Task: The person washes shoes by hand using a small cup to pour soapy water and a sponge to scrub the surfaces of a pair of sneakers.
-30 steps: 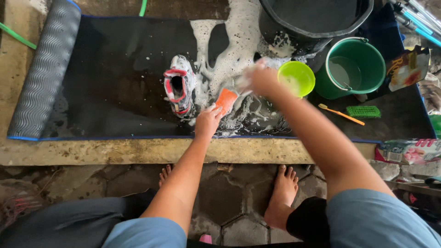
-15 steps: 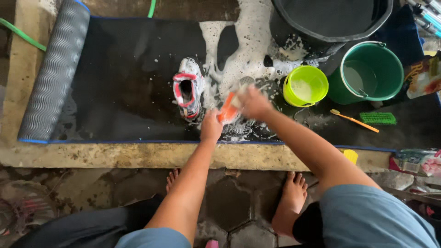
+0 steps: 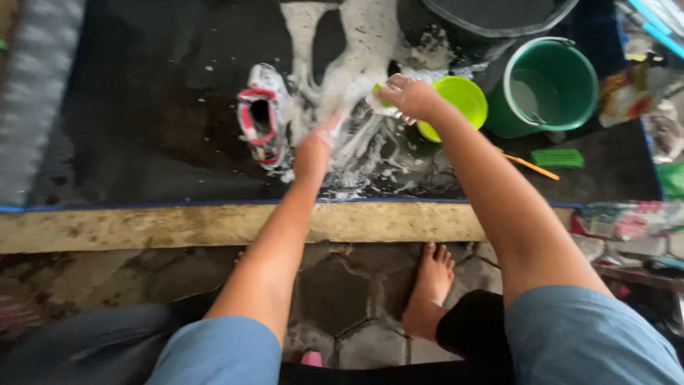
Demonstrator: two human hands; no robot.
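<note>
Shoe [image 3: 261, 117], white with red trim, lying opening-up on the wet black mat [image 3: 142, 142], just left of the left hand [image 3: 318, 146] and apart from it. Left hand blurred and soapy over the foam [image 3: 356, 85]; cannot tell whether spread or curled, nor what lies under it. Right hand [image 3: 407, 96] curled around something pale and wet, too blurred to name, just beyond and to the right of the left hand. Lime-green bowl [image 3: 467, 100] touching the right hand's far side, partly hidden by it. Green bucket [image 3: 552, 85] farther right, near the bowl; large dark tub [image 3: 491, 18] beyond both. Green brush [image 3: 558, 157] and orange-handled stick [image 3: 531, 167] lying on the mat right of the right forearm. Pale concrete curb [image 3: 178, 224] edging the mat on the near side, beneath both forearms. Bare foot [image 3: 427, 289] on stone paving below.
</note>
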